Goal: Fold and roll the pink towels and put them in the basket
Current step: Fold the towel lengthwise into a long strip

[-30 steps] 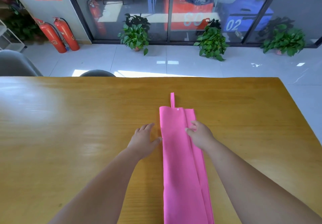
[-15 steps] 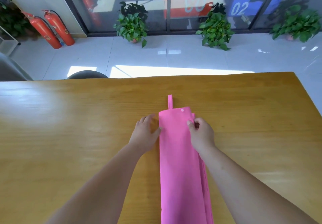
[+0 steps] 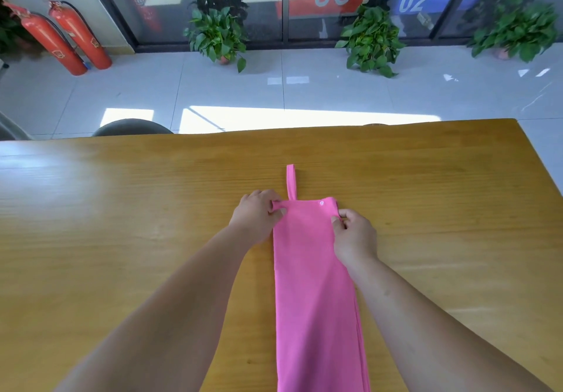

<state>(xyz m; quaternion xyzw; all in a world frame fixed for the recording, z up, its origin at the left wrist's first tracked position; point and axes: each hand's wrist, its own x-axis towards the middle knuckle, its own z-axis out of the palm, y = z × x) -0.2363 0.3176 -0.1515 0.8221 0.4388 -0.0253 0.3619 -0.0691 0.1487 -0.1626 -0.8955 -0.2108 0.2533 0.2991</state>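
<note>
A pink towel (image 3: 315,285), folded into a long narrow strip, lies on the wooden table (image 3: 122,224) and runs from the middle toward the near edge. A thin hanging loop (image 3: 291,181) sticks out of its far end, and a small white snap sits near the far right corner. My left hand (image 3: 257,213) pinches the far left corner of the towel. My right hand (image 3: 355,233) pinches the far right corner. No basket is in view.
The table's far edge and right corner lie just beyond the towel. A dark chair back (image 3: 132,126) shows behind the far edge. On the tiled floor stand potted plants (image 3: 217,32) and red fire extinguishers (image 3: 82,36) by a glass wall.
Both hands have moved up along the towel to its far end. The left hand, which lay beside the towel, now pinches its corner, and the right pinches the opposite corner.
</note>
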